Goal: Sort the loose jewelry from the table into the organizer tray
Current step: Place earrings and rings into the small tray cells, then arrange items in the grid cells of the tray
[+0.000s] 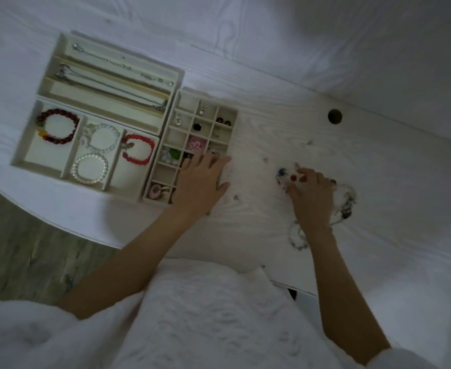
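Note:
A cream organizer tray [220, 107] with small square compartments holds earrings and small pieces. My left hand [201, 179] lies flat over its near right corner, fingers straight. To the right, loose jewelry [348, 199] lies in a tangle on the white table, with a beaded bracelet [297, 237] below it. My right hand [312, 198] is on that pile, its fingertips pinching a small piece with a red stone [294, 178] beside a blue bead [282, 171].
Left of the small-compartment tray stand a tray of chain necklaces [107, 73] and a tray of bracelets [59, 126], red, clear and pearl. A round cable hole [334, 116] is at the back right. The table's curved front edge [59, 225] runs at left.

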Demonstrator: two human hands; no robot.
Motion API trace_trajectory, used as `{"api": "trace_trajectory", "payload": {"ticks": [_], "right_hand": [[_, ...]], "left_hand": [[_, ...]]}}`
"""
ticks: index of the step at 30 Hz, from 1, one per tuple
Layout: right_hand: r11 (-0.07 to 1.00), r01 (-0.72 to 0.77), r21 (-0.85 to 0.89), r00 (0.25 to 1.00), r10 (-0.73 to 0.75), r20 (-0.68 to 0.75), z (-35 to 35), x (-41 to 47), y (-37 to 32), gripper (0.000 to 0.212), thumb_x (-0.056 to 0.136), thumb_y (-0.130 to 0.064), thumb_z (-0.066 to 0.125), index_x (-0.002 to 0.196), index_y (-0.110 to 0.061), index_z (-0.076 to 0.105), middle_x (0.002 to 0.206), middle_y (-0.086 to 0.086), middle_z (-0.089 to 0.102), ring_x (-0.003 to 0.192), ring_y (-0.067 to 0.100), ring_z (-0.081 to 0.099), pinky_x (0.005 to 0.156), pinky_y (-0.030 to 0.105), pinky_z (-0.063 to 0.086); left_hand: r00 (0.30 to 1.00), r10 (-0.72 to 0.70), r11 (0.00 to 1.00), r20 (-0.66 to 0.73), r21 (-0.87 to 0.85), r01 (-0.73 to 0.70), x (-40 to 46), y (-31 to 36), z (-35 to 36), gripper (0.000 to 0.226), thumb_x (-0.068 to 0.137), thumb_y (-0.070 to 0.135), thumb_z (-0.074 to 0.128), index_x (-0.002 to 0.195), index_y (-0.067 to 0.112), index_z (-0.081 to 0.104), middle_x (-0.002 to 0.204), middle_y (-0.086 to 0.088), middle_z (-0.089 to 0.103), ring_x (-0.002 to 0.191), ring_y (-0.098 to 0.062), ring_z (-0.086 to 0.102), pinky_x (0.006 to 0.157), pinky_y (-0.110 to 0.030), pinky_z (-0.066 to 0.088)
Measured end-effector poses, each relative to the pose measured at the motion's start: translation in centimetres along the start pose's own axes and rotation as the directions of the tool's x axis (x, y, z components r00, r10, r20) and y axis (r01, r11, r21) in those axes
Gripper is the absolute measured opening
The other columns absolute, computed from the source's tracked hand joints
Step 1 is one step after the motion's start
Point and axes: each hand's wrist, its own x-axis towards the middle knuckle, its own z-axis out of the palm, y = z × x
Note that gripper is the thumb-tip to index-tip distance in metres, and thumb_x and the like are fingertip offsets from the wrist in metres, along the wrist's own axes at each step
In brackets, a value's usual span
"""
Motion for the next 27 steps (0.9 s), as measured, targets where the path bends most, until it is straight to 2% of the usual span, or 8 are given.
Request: {"api": "trace_trajectory", "payload": {"ticks": [3, 7, 11, 18, 20, 22, 24, 27], "right_hand": [[0.997, 0.068, 0.021, 0.997, -0.068, -0.03, 0.2, 0.2, -0.9, 0.031, 0.086, -0.02, 0.063, 0.114, -0.007, 0.059, 0.098, 0.016, 0.061, 0.09, 0.034, 0.054, 0.082, 0.039, 0.04], [0.988, 0.136, -0.071, 0.986, -0.142, -0.09, 0.1, 0.7, -1.5, 0.028, 0.082, -0.018, 0.066, 0.108, -0.01, 0.063, 0.098, 0.015, 0.059, 0.089, 0.034, 0.052, 0.077, 0.04, 0.041], [0.978, 0.202, -0.059, 0.979, -0.202, -0.003, 0.6, 1.9, -1.9, 0.015, 0.086, -0.016, 0.06, 0.097, -0.008, 0.064, 0.091, 0.014, 0.059, 0.088, 0.032, 0.052, 0.076, 0.037, 0.037], [0.965, 0.107, 0.241, 0.993, -0.114, 0.015, -2.1, 1.3, -1.8, 0.014, 0.089, -0.023, 0.058, 0.098, -0.013, 0.061, 0.093, 0.005, 0.062, 0.088, 0.022, 0.054, 0.077, 0.031, 0.039], [0.908, 0.093, 0.408, 0.995, -0.102, 0.001, -4.4, 0.3, -2.4, 0.012, 0.088, -0.026, 0.062, 0.094, -0.015, 0.061, 0.09, -0.001, 0.063, 0.085, 0.012, 0.057, 0.074, 0.024, 0.042], [0.82, 0.029, 0.572, 0.997, -0.067, 0.046, -6.4, -1.0, -3.8, 0.012, 0.086, -0.027, 0.066, 0.089, -0.017, 0.059, 0.083, -0.01, 0.063, 0.078, 0.0, 0.058, 0.068, 0.014, 0.043], [0.719, -0.05, 0.693, 0.987, -0.07, 0.144, -7.4, -2.1, -5.5, 0.013, 0.084, -0.026, 0.068, 0.086, -0.017, 0.06, 0.08, -0.009, 0.064, 0.076, 0.001, 0.061, 0.069, 0.016, 0.047], [0.635, -0.138, 0.76, 0.956, -0.114, 0.269, -6.6, -3.5, -7.5, 0.013, 0.083, -0.024, 0.07, 0.082, -0.017, 0.059, 0.077, -0.003, 0.065, 0.071, 0.007, 0.062, 0.064, 0.018, 0.048]], "left_hand": [[1.0, -0.011, 1.0, -0.003, 0.002, 0.011, 0.2, 0.3, 0.0, 0.05, 0.074, 0.015, 0.075, 0.122, 0.015, 0.062, 0.105, -0.012, 0.064, 0.099, -0.036, 0.057, 0.083, -0.045, 0.046], [1.0, -0.004, 1.0, -0.027, 0.002, 0.004, 0.0, 0.3, 0.2, 0.049, 0.074, 0.014, 0.075, 0.122, 0.016, 0.063, 0.105, -0.01, 0.064, 0.096, -0.034, 0.057, 0.079, -0.042, 0.045], [0.999, -0.028, 0.999, -0.015, -0.028, 0.027, 0.1, 0.4, 0.1, 0.048, 0.077, 0.016, 0.074, 0.124, 0.017, 0.062, 0.107, -0.009, 0.064, 0.099, -0.033, 0.056, 0.082, -0.042, 0.043], [0.995, 0.01, 1.0, -0.095, 0.024, -0.008, 0.1, 0.5, 0.3, 0.045, 0.077, 0.027, 0.073, 0.121, 0.018, 0.064, 0.108, -0.009, 0.063, 0.101, -0.032, 0.054, 0.083, -0.042, 0.043], [0.988, 0.068, 0.99, -0.139, -0.111, -0.083, 0.1, 1.6, -0.2, 0.048, 0.081, 0.04, 0.064, 0.123, 0.018, 0.062, 0.114, -0.007, 0.061, 0.103, -0.025, 0.053, 0.087, -0.037, 0.043], [0.996, 0.074, 0.898, -0.04, -0.431, -0.084, -0.3, 3.8, -1.1, 0.055, 0.083, 0.042, 0.065, 0.132, 0.02, 0.053, 0.124, -0.001, 0.057, 0.11, -0.013, 0.051, 0.094, -0.025, 0.041], [0.995, 0.032, 0.743, 0.098, -0.668, 0.041, -1.1, 5.8, -2.1, 0.057, 0.082, 0.032, 0.071, 0.133, 0.022, 0.047, 0.125, 0.005, 0.055, 0.112, -0.005, 0.052, 0.094, -0.017, 0.041], [0.973, -0.191, 0.528, 0.132, -0.821, 0.215, -3.0, 6.7, -2.7, 0.028, 0.083, 0.019, 0.071, 0.108, 0.02, 0.058, 0.103, 0.01, 0.064, 0.093, -0.002, 0.063, 0.08, -0.016, 0.05]]}}
